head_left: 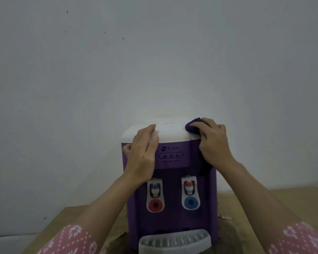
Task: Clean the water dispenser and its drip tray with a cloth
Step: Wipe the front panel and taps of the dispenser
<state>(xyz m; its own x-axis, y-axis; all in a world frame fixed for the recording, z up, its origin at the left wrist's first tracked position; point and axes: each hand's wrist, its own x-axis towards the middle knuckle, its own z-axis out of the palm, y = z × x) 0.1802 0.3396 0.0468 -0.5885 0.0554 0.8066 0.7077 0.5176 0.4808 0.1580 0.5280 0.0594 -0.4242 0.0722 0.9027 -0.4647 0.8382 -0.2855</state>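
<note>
Our right hand (212, 142) presses a bunched purple cloth (192, 126) on the water dispenser's (173, 189) white top, far right corner; our left hand (142, 153), flat and ungripping, steadies its left edge. Wiping the top; next, probably front, then near drip tray (174, 241).

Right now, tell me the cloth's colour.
Dark purple, bunched under the right hand; the cloth shows best in the head view.
</note>
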